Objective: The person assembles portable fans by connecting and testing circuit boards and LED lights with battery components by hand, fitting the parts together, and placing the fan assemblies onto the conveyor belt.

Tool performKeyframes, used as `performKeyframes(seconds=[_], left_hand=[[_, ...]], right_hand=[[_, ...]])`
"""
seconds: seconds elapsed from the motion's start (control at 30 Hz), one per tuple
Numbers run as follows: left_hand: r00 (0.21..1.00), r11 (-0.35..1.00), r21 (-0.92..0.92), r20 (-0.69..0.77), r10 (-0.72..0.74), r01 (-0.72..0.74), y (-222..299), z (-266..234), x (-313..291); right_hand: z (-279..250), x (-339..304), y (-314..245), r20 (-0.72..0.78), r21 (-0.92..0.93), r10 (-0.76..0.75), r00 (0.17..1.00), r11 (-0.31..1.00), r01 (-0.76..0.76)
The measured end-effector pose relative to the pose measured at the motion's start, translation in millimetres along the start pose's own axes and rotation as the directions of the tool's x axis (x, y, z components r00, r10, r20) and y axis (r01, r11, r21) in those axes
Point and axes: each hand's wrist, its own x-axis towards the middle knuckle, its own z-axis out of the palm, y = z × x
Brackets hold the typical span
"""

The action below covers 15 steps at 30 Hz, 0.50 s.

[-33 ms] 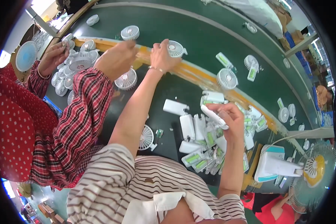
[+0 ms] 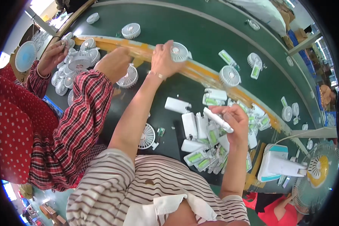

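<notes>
My left hand (image 2: 163, 60) reaches out to the far edge of the dark work surface. Its fingers curl round the left side of a white round fan head (image 2: 179, 52); the thumb side is partly hidden. My right hand (image 2: 235, 119) is closed on a slim white fan handle (image 2: 217, 119), held tilted above a pile of white handles (image 2: 211, 141), several showing green cells. Below my left forearm lie another fan head (image 2: 147, 136) and a small green circuit board (image 2: 161, 131).
A green conveyor belt (image 2: 199, 28) carries fan heads beyond a taped ledge (image 2: 139, 49). To my left, a co-worker's hand (image 2: 115, 64) is near a fan head (image 2: 128, 77) and a heap of fan heads (image 2: 69, 73). At right stand a white-and-teal device (image 2: 277, 164) and a larger fan (image 2: 316, 177).
My left hand and the fan head have shifted slightly toward me and right. The co-worker's nearer hand has moved left and closer. My right hand still holds the handle.
</notes>
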Motion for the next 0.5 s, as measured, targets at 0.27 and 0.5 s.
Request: performKeyframes(seconds=[0.27, 0.5], left_hand=[[0.819, 0.949, -0.135, 0.481, 0.314, -0.284, 74, -82, -150], [0.772, 0.949, -0.237, 0.555, 0.309, -0.210, 62, -97, -176]], right_hand=[[4, -59, -7, -0.087, 0.171, 0.182, 0.979, 0.971, -0.165], [9, -87, 1, -0.171, 0.069, 0.182, 0.968, 0.983, -0.172]])
